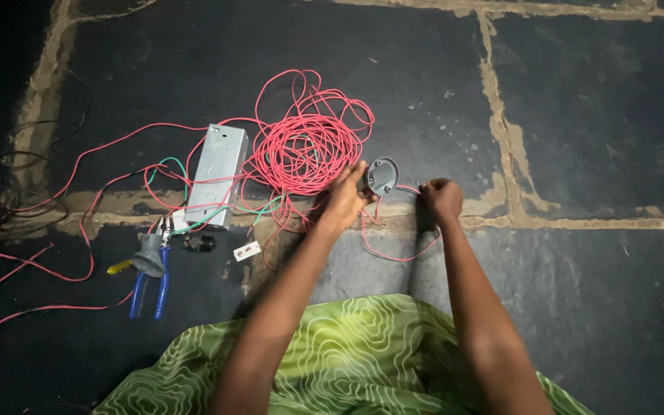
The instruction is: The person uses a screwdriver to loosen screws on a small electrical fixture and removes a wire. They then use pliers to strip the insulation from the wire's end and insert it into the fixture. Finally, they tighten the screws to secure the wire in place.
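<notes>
My left hand (346,196) grips a round grey plastic fitting (383,174), held on edge just above the floor. A thin red wire (393,257) runs from the fitting to my right hand (443,198), which is closed on its end, and loops down onto the floor between my arms. Just left of the fitting lies a tangled coil of red wire (305,150).
A grey metal box (218,173) with red and green wires lies left of the coil. Blue-handled pliers (151,280), a grey holder (147,253), a small black part (199,243) and a small white piece (247,250) lie nearby. More wires trail off left. The floor is dark stone slabs.
</notes>
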